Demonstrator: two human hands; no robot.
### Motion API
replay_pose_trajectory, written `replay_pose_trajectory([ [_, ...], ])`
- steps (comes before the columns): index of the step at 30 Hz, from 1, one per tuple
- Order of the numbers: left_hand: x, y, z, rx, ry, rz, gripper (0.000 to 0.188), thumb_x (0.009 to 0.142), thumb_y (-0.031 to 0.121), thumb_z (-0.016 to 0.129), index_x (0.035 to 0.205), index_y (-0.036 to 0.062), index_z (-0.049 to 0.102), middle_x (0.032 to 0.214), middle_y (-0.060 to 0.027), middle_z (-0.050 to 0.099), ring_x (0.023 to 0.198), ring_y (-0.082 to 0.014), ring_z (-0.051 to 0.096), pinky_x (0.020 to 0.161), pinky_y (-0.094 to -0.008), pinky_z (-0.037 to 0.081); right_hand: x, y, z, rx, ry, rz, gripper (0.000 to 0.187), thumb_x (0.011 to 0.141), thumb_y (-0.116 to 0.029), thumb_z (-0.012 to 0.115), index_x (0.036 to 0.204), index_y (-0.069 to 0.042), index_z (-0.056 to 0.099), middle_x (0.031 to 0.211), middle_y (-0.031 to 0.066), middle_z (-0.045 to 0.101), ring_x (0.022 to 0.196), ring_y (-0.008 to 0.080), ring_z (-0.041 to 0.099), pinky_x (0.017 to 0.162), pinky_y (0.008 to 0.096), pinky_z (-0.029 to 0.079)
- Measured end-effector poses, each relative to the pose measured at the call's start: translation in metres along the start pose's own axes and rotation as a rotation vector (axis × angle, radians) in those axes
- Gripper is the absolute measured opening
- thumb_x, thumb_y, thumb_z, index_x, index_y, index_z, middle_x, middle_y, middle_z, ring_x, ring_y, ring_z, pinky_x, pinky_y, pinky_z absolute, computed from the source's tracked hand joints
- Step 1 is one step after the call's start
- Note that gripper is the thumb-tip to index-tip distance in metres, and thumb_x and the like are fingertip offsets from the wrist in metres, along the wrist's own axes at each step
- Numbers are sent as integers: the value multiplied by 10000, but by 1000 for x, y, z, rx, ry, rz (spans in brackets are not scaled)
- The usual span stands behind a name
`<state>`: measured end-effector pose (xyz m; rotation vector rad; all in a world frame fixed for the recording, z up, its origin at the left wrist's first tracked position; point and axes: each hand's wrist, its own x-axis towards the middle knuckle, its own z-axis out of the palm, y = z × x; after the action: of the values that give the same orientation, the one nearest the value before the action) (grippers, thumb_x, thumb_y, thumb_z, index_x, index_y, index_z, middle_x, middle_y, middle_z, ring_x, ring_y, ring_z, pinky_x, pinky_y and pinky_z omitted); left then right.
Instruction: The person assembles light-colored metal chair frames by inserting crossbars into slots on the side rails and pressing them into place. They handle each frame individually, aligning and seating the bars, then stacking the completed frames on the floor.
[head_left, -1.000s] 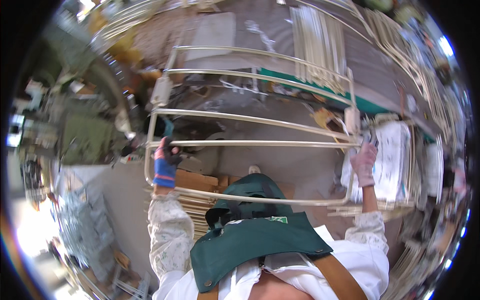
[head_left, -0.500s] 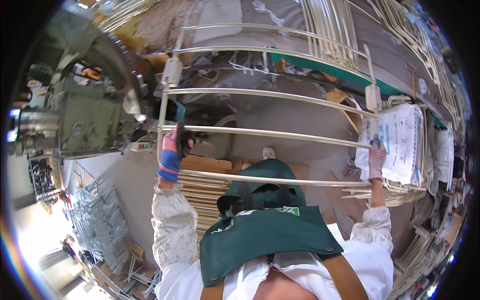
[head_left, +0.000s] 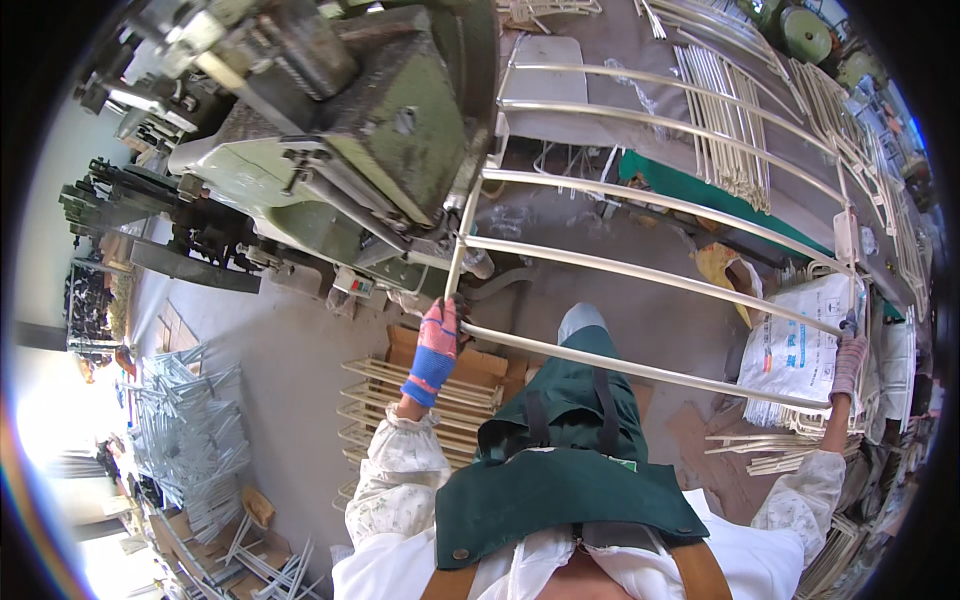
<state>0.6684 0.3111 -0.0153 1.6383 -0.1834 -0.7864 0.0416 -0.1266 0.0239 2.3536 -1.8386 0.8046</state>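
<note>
Though I can barely see the fingertips of the right hand [head_left: 849, 364], it and the left hand [head_left: 434, 347], stretched forward, clasp opposite ends of the cream frame [head_left: 650, 277] beside the green machine [head_left: 395, 135].

Now holds the cream tubular frame [head_left: 640, 274] at a steeper slant than a second ago, dropping more toward the right end. Grips with the left hand [head_left: 432, 350] lower on the frame's side, by the bottom corner instead of beside the second-lowest bar. Brings the green machine [head_left: 395, 130] larger and further right into view, and bares the left ends of the stacked cream rods [head_left: 420, 408].
</note>
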Motion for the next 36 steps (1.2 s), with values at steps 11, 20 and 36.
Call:
replay_pose_trajectory([
  [11,-12,9,-10,336,-114,320,215,915,244,479,897,33,518,704,-28,479,602,-118,488,501,-257,428,2,-28,-5,246,91,140,276,826,-240,535,864,22,611,653,32,540,589,144,485,536,318,399],
  [20,-1,-4,-13,259,-99,295,266,922,284,451,785,60,496,603,20,417,530,-66,443,435,-234,385,4,-7,12,202,24,147,255,849,-224,505,848,14,598,660,45,540,592,181,500,547,339,402],
  [36,-9,14,2,125,-83,81,249,924,301,455,831,74,503,632,26,461,535,-65,454,460,-227,423,12,31,34,-58,3,-104,225,870,-155,464,999,25,503,847,129,580,813,224,562,723,293,449],
])
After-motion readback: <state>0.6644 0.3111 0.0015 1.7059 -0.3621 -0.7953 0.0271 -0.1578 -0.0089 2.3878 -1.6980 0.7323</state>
